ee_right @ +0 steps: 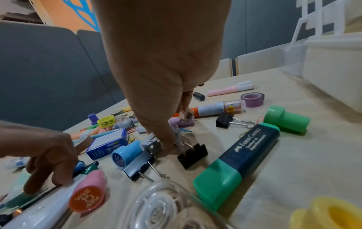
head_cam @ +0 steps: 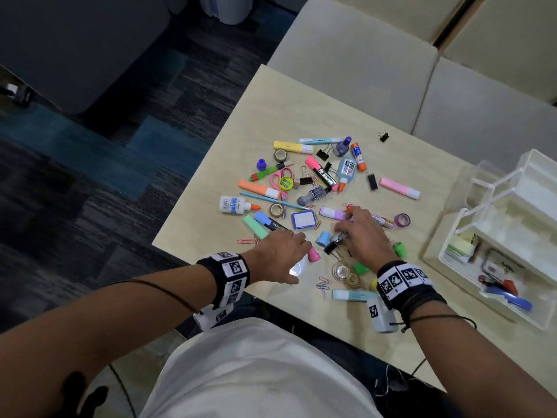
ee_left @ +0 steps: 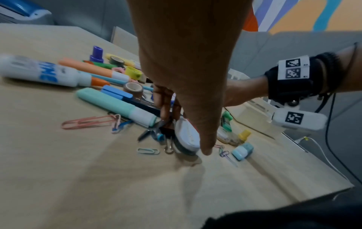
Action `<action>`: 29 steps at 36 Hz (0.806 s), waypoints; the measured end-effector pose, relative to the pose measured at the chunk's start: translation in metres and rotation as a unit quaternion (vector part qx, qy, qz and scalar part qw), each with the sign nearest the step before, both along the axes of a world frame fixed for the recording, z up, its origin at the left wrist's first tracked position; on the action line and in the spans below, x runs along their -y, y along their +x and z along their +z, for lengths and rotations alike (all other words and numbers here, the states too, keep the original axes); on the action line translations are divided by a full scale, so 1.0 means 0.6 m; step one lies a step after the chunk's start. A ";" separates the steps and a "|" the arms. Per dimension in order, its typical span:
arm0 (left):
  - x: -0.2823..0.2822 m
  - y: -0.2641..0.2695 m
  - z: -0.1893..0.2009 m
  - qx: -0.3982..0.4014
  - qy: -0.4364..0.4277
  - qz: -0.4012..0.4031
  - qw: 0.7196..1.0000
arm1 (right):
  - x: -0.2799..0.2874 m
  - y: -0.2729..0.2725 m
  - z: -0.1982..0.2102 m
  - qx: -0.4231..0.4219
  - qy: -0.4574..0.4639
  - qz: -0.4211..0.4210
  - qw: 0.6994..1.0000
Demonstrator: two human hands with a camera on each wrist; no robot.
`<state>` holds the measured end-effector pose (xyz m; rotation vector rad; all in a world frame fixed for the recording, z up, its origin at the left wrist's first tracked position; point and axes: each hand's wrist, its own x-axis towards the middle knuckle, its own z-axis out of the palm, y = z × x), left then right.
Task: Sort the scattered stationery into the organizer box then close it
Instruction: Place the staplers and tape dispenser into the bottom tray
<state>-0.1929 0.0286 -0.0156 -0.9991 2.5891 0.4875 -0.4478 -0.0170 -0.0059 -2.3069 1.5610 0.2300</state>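
Observation:
Stationery lies scattered over the pale table. The white tiered organizer box stands open at the right, with pens and sticky notes in its bottom tray. My left hand curls over a glossy white item, thumb on one side and fingers on the other, next to a pink stamp. My right hand reaches down between a silver clip and a lilac highlighter. Its thumb and fingers pinch the wire handles of a small black binder clip.
A blue stamp and a large black binder clip lie between my hands. A clear tape dispenser, a green highlighter and green and yellow stamps lie near the front edge. Cream seats border the table's far side.

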 end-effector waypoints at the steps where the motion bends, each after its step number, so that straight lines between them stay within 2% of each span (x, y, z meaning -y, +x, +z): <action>1: -0.003 -0.006 0.000 0.010 -0.005 0.006 1.000 | 0.001 0.000 -0.001 0.001 0.000 0.000 1.000; 11: -0.004 -0.044 0.020 0.043 0.020 0.066 0.997 | -0.020 -0.027 -0.001 0.108 0.000 -0.086 0.990; 13: 0.001 -0.042 0.021 0.007 0.037 0.103 0.994 | -0.028 -0.036 0.006 0.132 -0.024 -0.118 0.984; 16: 0.014 -0.026 0.018 -0.092 0.069 0.135 0.984 | -0.044 -0.050 0.012 0.179 -0.053 -0.178 0.966; 19: 0.028 -0.008 0.022 -0.147 0.104 0.133 0.975 | -0.067 -0.057 0.018 0.235 -0.048 -0.272 0.932; 22: 0.039 -0.002 0.026 -0.181 0.136 0.128 0.966 | -0.092 -0.057 0.021 0.314 -0.006 -0.368 0.875; 25: 0.041 -0.011 0.023 -0.229 0.177 0.118 0.950 | -0.113 -0.044 0.023 0.381 0.043 -0.400 0.832; 29: 0.033 -0.041 0.015 -0.269 0.221 0.102 0.932 | -0.144 -0.007 0.045 0.461 0.175 -0.382 0.782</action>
